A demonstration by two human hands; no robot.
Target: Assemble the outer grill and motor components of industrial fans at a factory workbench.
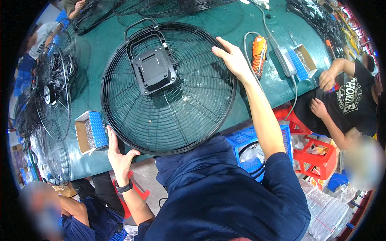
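A large round black wire fan grille [173,116] lies in front of me over the near edge of the green table. A black square housing [155,69] sits at its centre, with a black loop handle [138,22] reaching past the far rim. My left hand [118,156] touches the near-left rim, fingers stretched up along it and thumb spread apart. At the far-right rim, my right hand [233,58] lies with its fingers extended against the edge. Neither hand has its fingers wrapped round the wire.
Open blue boxes of small metal parts [89,132] [303,60] stand left and right. An orange power screwdriver [258,56] and a grey power adapter [286,61] with cables lie at right. More grilles [50,94] stand left. People sit on both sides. A blue crate [249,148] and red stool [317,156] are below.
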